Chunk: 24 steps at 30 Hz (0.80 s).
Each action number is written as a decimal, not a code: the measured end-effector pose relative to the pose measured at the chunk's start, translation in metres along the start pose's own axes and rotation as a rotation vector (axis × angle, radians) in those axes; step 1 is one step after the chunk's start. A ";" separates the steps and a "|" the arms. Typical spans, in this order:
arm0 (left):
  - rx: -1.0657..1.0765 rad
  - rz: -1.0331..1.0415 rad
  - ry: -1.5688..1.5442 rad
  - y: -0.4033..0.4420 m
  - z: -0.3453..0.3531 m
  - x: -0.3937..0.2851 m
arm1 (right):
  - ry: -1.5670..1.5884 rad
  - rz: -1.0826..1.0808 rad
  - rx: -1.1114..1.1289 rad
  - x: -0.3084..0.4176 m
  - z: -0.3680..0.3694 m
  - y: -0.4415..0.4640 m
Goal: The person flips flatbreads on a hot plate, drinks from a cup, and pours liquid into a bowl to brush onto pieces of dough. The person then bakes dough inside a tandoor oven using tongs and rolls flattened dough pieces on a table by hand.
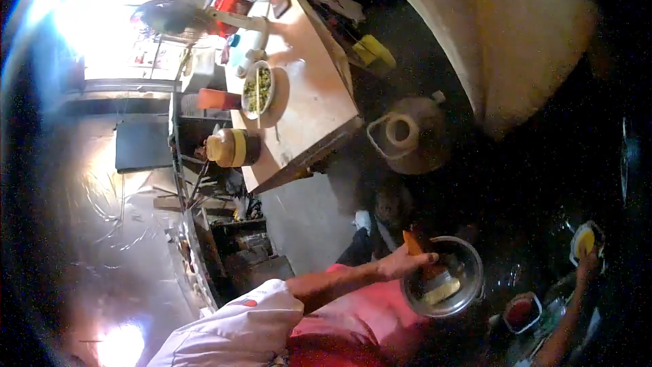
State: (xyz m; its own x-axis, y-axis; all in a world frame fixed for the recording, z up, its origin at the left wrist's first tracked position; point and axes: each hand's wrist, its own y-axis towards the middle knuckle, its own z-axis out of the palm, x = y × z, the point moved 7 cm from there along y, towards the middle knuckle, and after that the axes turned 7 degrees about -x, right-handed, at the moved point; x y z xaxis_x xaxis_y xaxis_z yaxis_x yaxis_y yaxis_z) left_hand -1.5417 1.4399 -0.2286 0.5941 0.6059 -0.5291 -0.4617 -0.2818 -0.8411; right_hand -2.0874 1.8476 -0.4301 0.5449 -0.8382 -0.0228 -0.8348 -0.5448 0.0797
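Observation:
At the lower right, a bare forearm reaches up to my left hand (592, 258), whose fingers close on the rim of a small container (576, 236) with something yellow in it. Below and left of that hand is a pale-rimmed container of red contents (521, 312). My right hand is out of sight. A co-worker's hand (406, 263), below a white sleeve (234, 316), is at a round metal bowl (478, 270) and an orange-brown handle (411, 241). A pale yellow piece (442, 291) shows inside the bowl.
The view is turned sideways. A wooden table (305, 85) bears a bowl of green food (258, 90), a capped jar (234, 147), a red cup (219, 99) and a fan (173, 17). Beside it are a large jug (424, 136) and beige cloth (502, 34). Much of the right side is dark.

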 end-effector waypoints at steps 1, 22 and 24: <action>0.056 0.036 -0.100 0.000 0.002 -0.002 | 0.367 0.177 0.287 -0.028 0.045 -0.002; 0.068 -0.073 -0.038 -0.012 -0.002 -0.009 | 0.393 0.291 0.267 0.044 -0.012 0.000; 0.051 -0.040 -0.054 -0.012 -0.006 -0.006 | 0.435 0.224 0.165 0.063 -0.033 -0.012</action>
State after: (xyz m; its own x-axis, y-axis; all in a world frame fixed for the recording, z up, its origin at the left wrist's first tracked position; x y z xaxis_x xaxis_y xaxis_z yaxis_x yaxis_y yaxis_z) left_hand -1.5358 1.4356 -0.2157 0.5765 0.6557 -0.4875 -0.4724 -0.2193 -0.8536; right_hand -2.0402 1.8022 -0.3992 0.3046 -0.8660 0.3966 -0.9169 -0.3793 -0.1240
